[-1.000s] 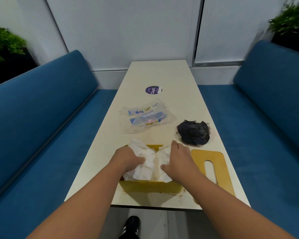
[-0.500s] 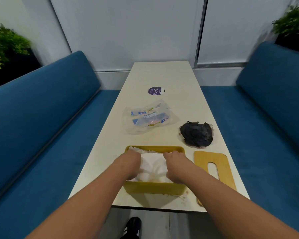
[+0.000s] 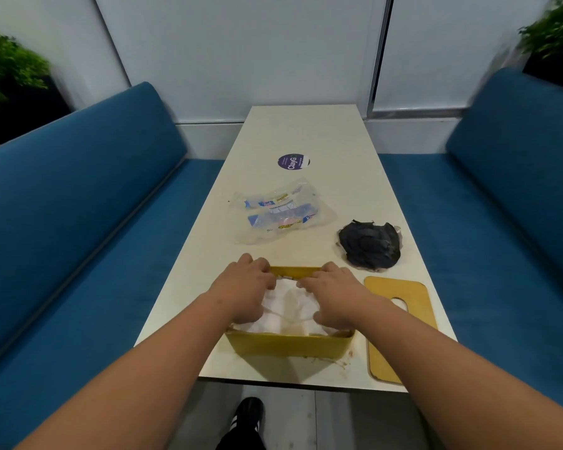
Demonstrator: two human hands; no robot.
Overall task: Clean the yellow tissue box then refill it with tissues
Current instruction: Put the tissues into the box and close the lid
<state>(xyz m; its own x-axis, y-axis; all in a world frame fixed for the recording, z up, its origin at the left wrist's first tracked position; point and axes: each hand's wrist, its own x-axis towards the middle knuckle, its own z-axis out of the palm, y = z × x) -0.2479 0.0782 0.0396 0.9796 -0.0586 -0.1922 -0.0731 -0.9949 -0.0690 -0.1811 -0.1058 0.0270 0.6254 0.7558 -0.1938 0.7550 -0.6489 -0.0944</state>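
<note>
The yellow tissue box stands open at the table's near edge, filled with white tissues. My left hand lies palm down on the left side of the tissues, fingers curled toward the far rim. My right hand presses on the right side in the same way. Both hands push the stack down inside the box. The box's yellow lid, with an oval slot, lies flat to the right of the box.
An empty clear tissue wrapper lies beyond the box. A crumpled dark cloth sits at the right. A purple round sticker marks the cream table. Blue benches flank both sides.
The loose bunched tissues went down into the box. My hands moved from gripping the pile above the rim to pressing it flat, reaching toward the far rim.
</note>
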